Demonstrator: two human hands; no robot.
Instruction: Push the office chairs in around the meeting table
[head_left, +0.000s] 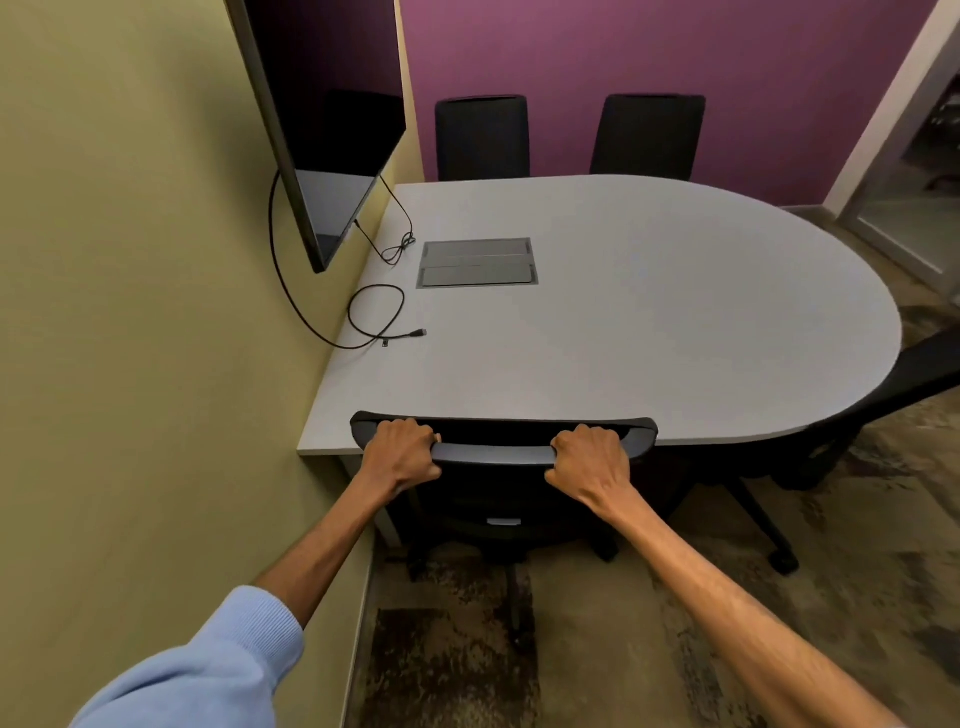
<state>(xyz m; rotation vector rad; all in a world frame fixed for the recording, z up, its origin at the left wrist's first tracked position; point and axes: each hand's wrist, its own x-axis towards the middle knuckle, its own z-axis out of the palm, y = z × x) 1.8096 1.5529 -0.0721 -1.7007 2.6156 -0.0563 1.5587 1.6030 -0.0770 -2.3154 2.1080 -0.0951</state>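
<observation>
A black office chair (493, 454) stands right in front of me, its backrest top meeting the near edge of the grey meeting table (649, 312). My left hand (401, 457) grips the left end of the backrest's top bar and my right hand (589, 462) grips the right end. Two more black chairs (483, 137) (648, 136) sit tucked in along the table's far side against the purple wall. A fourth black chair (852, 431) stands at the rounded right end, angled and partly out from the table.
A dark wall screen (332, 119) hangs on the green wall at left, with black cables (379, 312) trailing onto the table. A grey power box lid (477, 262) is set into the tabletop. Patterned carpet (649, 623) covers the floor; a glass door (914, 171) is at right.
</observation>
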